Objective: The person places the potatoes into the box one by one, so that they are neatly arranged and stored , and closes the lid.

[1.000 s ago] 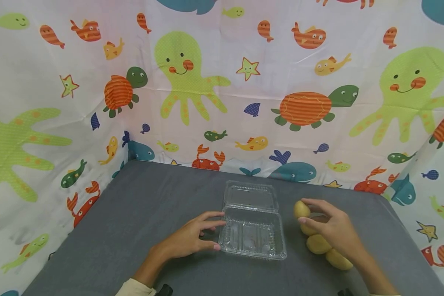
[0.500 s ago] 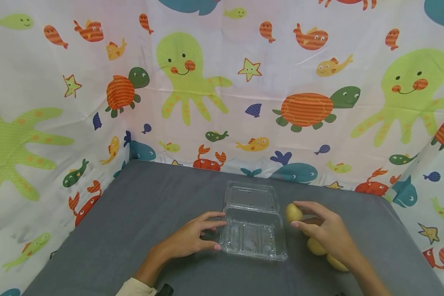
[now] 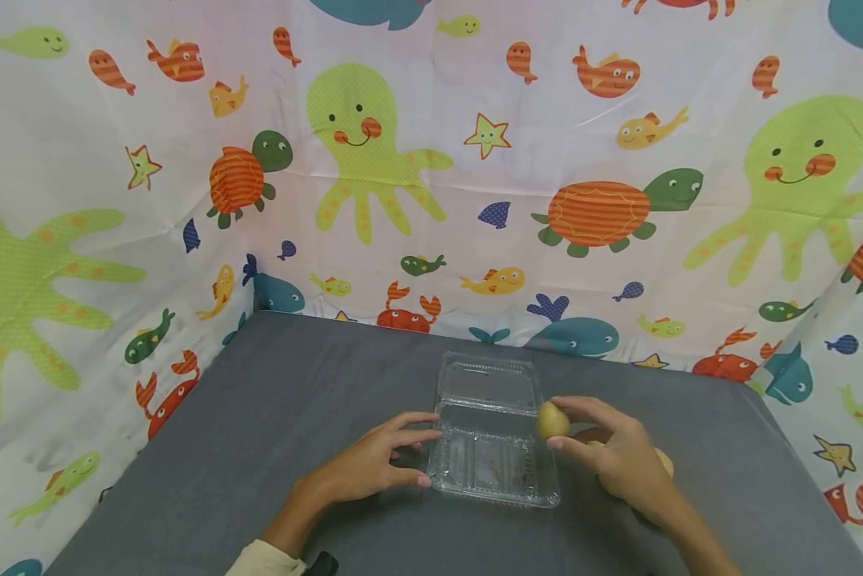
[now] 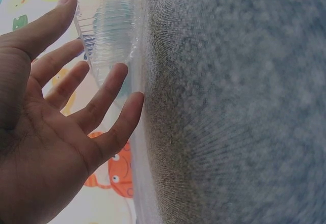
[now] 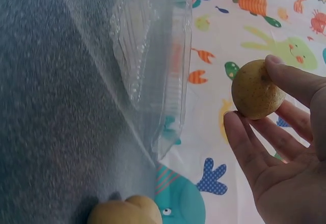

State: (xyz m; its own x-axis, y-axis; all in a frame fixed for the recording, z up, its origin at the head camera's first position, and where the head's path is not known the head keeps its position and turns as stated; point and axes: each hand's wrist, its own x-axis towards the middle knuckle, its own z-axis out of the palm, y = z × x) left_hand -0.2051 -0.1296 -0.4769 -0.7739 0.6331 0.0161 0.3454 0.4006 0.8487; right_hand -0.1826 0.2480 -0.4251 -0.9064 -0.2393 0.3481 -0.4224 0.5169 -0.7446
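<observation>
A clear plastic clamshell container (image 3: 490, 456) lies open on the grey table (image 3: 273, 416), its lid (image 3: 485, 384) folded back. My left hand (image 3: 373, 464) rests beside the container's left edge, fingers straight and touching the rim (image 4: 102, 40). My right hand (image 3: 611, 452) pinches a small yellow potato (image 3: 552, 421) between thumb and fingers, held just over the container's right edge. In the right wrist view the potato (image 5: 257, 90) sits at my fingertips beside the container (image 5: 153, 61). More potatoes (image 5: 125, 211) lie on the table behind my right hand, one (image 3: 665, 461) peeking out in the head view.
A curtain printed with sea animals (image 3: 431, 176) walls in the table at the back and on both sides. The table's left half is bare grey surface.
My right hand has carried the potato leftward from the potato pile to the container's right edge. The left hand has stayed in place.
</observation>
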